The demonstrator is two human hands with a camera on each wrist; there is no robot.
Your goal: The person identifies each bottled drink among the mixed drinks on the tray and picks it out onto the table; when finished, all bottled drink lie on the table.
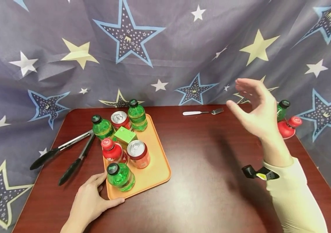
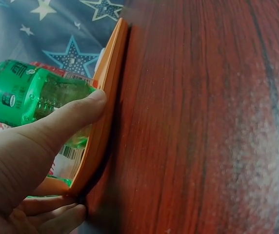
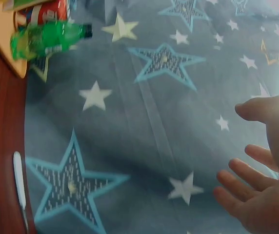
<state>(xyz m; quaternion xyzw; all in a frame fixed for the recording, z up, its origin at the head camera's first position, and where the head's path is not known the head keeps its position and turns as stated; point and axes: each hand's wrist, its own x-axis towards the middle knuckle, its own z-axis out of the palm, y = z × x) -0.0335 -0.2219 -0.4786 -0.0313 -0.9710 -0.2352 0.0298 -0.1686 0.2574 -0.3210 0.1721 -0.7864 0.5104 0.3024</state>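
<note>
The left hand [image 2: 20, 158] grips the orange tray [image 2: 101, 139], thumb on its rim. A green bottle [image 2: 20, 95] stands just beside the thumb. Reddish-brown wood-grained tabletop [image 2: 203, 122] fills the right side; starry cloth [image 2: 29, 46] hangs behind.

From afar I saw four bottles [image 1: 137, 118], two cans [image 1: 139, 157] and a box [image 1: 125, 135] on the tray [image 1: 157, 161], tongs [image 1: 87, 149] left of it, the fork [image 1: 201, 112] right, near the backdrop [image 1: 165, 45].

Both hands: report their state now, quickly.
Left hand: closed, gripping the orange tray at its near left corner.
Right hand: open, raised, holding nothing.
</note>
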